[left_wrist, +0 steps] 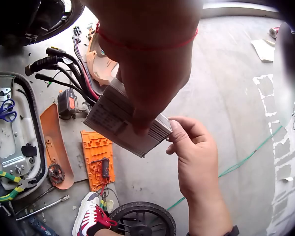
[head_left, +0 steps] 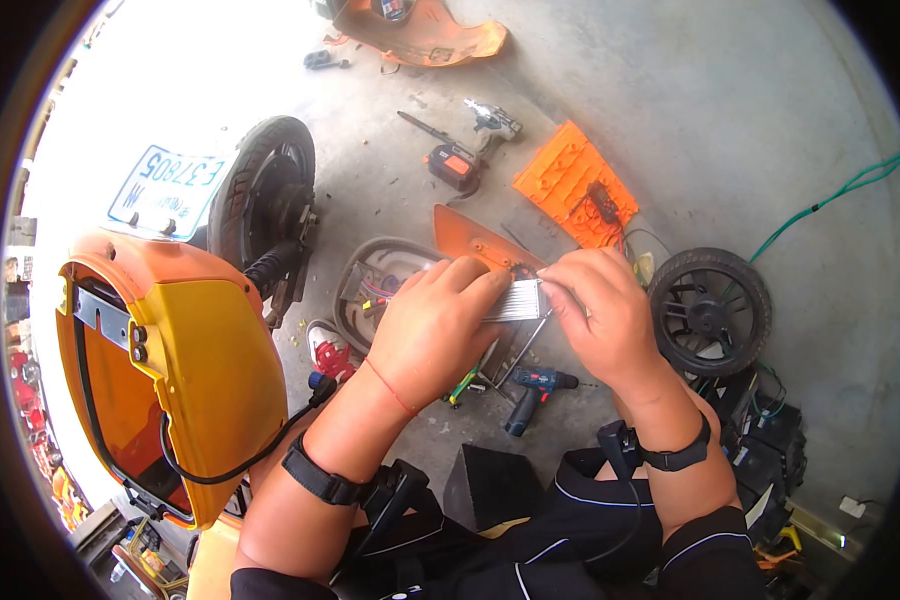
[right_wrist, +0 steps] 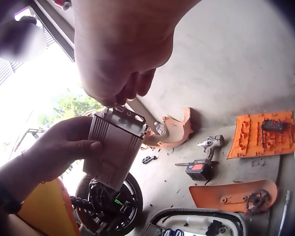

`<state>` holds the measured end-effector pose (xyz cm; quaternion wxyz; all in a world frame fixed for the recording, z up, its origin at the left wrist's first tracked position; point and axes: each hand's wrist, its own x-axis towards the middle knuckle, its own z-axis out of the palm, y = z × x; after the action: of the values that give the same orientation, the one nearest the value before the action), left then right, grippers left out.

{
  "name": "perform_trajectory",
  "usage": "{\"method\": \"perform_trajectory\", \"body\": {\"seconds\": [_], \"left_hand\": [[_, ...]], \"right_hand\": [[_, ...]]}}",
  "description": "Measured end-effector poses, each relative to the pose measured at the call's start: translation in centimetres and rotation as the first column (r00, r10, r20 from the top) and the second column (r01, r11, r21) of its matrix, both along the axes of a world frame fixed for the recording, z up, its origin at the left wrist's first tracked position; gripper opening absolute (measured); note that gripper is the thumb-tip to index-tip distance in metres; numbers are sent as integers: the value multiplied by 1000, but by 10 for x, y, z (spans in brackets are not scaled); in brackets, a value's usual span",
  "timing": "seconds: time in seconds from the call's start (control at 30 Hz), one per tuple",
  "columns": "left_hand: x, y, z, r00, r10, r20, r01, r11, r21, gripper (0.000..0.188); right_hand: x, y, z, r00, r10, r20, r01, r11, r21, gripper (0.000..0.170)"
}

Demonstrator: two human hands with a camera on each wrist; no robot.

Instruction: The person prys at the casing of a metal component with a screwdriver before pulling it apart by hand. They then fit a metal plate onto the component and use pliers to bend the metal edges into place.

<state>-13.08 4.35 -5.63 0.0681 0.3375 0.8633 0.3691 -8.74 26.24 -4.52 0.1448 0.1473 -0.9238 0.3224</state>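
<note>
A finned silver metal box is gripped by my left hand, thumb on its flat labelled face in the left wrist view. Black and red cables come out of one end of the box. At the other end, a plate with holes shows in the right wrist view. My right hand has thumb and fingertips pinched at that end's corner; whether a small part is between them is hidden.
On the floor lie an orange panel, an impact driver, a cordless drill, a wheel and a grey-rimmed tray. At the left stands a yellow-orange vehicle body.
</note>
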Motion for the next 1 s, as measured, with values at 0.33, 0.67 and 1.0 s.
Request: {"method": "perform_trajectory", "body": {"seconds": [0.33,0.67,1.0], "left_hand": [[-1,2,-2,1000,9,29,-9,1000,7,46],[-1,1,-3,999,4,39,-4,1000,-3,46],[-1,1,-7,999,1,40,1,999,-47,45]], "right_hand": [[-2,1,0,998,67,-12,-63,980,190,21],[-4,6,-6,998,61,33,-61,998,4,18],[-5,7,-2,994,105,14,-105,962,252,23]]}}
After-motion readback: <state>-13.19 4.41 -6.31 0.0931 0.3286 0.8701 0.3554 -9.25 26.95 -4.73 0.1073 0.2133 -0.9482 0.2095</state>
